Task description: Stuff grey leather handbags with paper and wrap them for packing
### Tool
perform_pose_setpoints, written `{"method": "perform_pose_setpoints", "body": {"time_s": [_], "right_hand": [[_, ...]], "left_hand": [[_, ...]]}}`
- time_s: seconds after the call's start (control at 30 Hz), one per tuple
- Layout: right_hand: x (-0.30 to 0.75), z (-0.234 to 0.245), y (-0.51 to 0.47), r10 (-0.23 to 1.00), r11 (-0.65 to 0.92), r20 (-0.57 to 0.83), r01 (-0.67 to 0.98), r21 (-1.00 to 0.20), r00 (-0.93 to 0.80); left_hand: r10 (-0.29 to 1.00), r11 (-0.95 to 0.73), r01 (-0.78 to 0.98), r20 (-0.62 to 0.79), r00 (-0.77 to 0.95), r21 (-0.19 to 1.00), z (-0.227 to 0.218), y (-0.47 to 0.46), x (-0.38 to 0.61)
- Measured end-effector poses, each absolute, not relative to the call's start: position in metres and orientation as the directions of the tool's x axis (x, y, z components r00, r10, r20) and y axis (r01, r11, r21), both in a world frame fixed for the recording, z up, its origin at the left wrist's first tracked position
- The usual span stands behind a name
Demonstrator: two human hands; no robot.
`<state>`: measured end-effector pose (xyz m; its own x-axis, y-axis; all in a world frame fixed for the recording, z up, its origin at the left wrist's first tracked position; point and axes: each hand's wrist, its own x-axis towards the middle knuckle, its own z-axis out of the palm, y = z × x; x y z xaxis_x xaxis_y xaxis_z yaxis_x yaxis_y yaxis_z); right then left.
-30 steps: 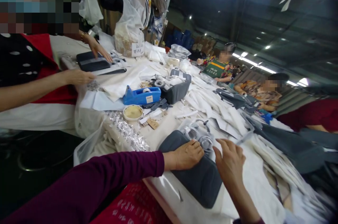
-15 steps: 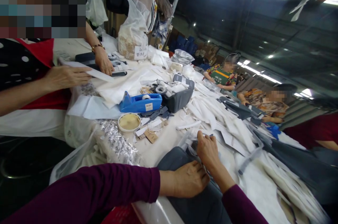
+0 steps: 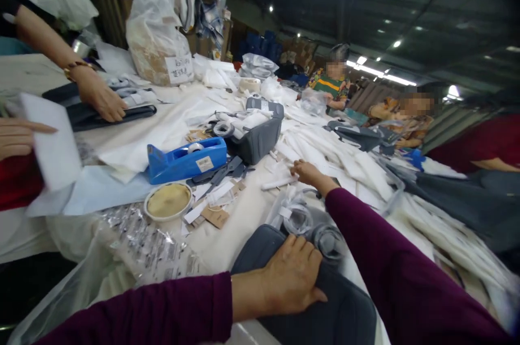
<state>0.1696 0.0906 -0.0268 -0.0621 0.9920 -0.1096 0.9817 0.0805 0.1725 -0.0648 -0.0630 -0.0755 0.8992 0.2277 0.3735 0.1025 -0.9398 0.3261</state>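
Note:
My left hand [image 3: 289,275] lies over a dark grey bag [image 3: 345,301], its fingers curled over the far edge and the thumb stretched along the near side. Further off, my right hand [image 3: 306,173] reaches to the white rolled pieces [image 3: 280,178] on the table, with its fingers bent together at their end. Whatever sits between those fingertips is too small to make out. Coiled grey straps [image 3: 298,219], partly in clear plastic, rest just beyond the bag, beneath my right forearm.
A blue tape dispenser [image 3: 187,160], a round tub of yellowish paste [image 3: 168,201] and cardboard tags [image 3: 215,216] stand left of centre. Behind them is a grey box [image 3: 260,136] of white rolls. A co-worker's hand [image 3: 99,90] touches a dark pouch at left; white strips pile up at right.
My right hand has left the bag and moved forward to the white rolls. My left hand has opened out over the bag. The coiled straps now show, and the view has swung to the right.

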Motion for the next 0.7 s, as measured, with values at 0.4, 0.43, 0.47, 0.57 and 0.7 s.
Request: {"method": "perform_pose_setpoints", "body": {"time_s": [0.4,0.43,0.47,0.57,0.7], "right_hand": [[0.205,0.021,-0.159,0.796,-0.347,0.286,0.790,-0.506,0.533],[0.205,0.015,-0.197,0.765,-0.382,0.239,0.719,-0.580,0.599],[0.204,0.009,-0.233,0.720,-0.420,0.202,0.649,-0.634,0.663],[0.200,-0.009,-0.315,0.599,-0.505,0.112,0.483,-0.715,0.793],[0.197,-0.020,-0.360,0.568,-0.560,0.051,0.431,-0.708,0.821]], "left_hand": [[0.240,-0.916,0.174,0.144,0.960,0.363,-0.049,-0.058,-0.055],[0.229,-0.914,0.168,0.127,0.965,0.370,-0.046,-0.057,-0.054],[0.218,-0.909,0.161,0.110,0.970,0.384,-0.044,-0.057,-0.054],[0.209,-0.885,0.155,0.077,0.975,0.438,-0.039,-0.056,-0.053],[0.238,-0.864,0.157,0.113,0.965,0.478,-0.038,-0.058,-0.055]]}}
